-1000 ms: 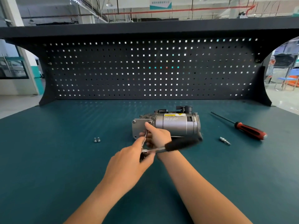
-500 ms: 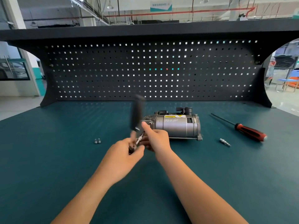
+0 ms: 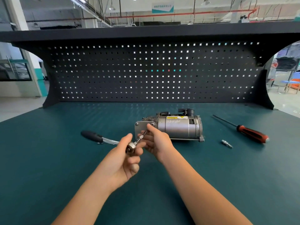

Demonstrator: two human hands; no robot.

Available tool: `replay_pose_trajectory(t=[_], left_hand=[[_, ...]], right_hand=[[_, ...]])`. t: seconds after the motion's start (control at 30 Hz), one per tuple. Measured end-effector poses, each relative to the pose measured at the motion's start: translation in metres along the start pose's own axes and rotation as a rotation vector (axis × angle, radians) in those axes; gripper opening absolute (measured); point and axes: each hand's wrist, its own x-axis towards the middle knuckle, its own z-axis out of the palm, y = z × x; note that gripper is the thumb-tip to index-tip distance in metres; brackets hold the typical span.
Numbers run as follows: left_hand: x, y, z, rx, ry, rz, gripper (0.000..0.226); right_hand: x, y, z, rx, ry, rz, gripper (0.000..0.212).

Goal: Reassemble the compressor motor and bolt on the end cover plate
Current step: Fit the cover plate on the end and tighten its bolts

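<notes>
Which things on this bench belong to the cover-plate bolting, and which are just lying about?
In use: compressor motor, end cover plate, ratchet in the left hand, its extension pinched by the right hand; probably the two small bolts.
Lying about: red screwdriver, small metal fitting.

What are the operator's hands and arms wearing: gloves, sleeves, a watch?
Nothing visible. The left hand and right hand are ungloved. The left forearm and right forearm are bare to the frame edge: no sleeves, watch, wristband or rings show.
</notes>
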Motion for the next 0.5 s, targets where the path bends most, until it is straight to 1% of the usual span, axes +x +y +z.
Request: replay_pose_trajectory(t=[0.07,0.17,0.2,0.27,0.3,0.33,0.37,0.4,0.43,0.5], left_hand=[[0.002,0.001,-0.003,0.370,0.094,0.160,0.025],[0.004,0.003,-0.006,1.011,0.213,0.498,0.005],[0.004,0.003,-0.006,1.234,0.253,0.589,0.009],[0.004,0.000,-0.006,1.699,0.360,0.717,0.033],[0.004,-0.003,-0.005,1.846,0.373,0.775,0.041],[0.004,-0.005,-0.003,1.919,0.356,0.790,0.042],[0.004,-0.005,-0.002,1.920,0.335,0.771,0.038],[0.004,-0.006,-0.003,1.816,0.304,0.743,0.033],[0.005,-0.006,-0.004,1.630,0.252,0.701,0.027],[0.008,-0.008,-0.005,1.120,0.131,0.559,0.024]], right_hand=[[-0.001,0.000,-0.001,-0.091,0.055,-0.031,0.026],[-0.002,0.002,-0.001,-0.147,0.103,-0.105,0.028],[-0.002,0.002,-0.001,-0.142,0.106,-0.131,0.029],[-0.002,0.002,0.000,-0.102,0.109,-0.167,0.033],[-0.001,0.002,0.001,-0.082,0.112,-0.175,0.035],[-0.001,0.002,0.001,-0.061,0.113,-0.167,0.034],[-0.002,0.002,0.001,-0.019,0.104,-0.146,0.032],[-0.002,0.001,0.002,0.025,0.088,-0.118,0.029],[-0.002,0.001,0.001,0.040,0.078,-0.100,0.025],[-0.001,0.002,0.000,-0.002,0.067,-0.084,0.023]])
